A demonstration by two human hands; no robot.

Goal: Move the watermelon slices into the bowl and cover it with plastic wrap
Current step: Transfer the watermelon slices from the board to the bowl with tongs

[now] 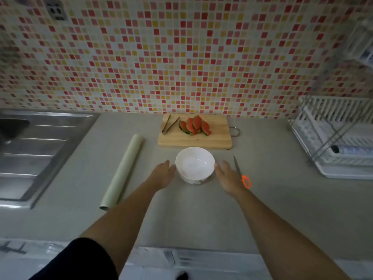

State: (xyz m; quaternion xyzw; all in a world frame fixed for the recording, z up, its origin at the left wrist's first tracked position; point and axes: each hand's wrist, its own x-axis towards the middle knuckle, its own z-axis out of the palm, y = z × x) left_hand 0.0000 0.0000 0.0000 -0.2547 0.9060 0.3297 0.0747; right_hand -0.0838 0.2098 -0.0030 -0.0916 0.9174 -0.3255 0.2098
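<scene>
A white bowl [195, 164] stands empty on the grey counter, just in front of a wooden cutting board [194, 140]. Several watermelon slices [194, 125] lean together on the board, with metal tongs [170, 124] lying at its left end. A pale green roll of plastic wrap [122, 171] lies on the counter to the left of the bowl. My left hand [163, 175] is beside the bowl's left wall, fingers apart, holding nothing. My right hand [229, 176] is at the bowl's right wall, fingertips at its rim, also empty.
Scissors with orange handles [242, 174] lie right of my right hand. A steel sink and drainboard [40, 150] fill the left side. A white dish rack [339, 138] stands at the right. The mosaic-tiled wall rises behind the board.
</scene>
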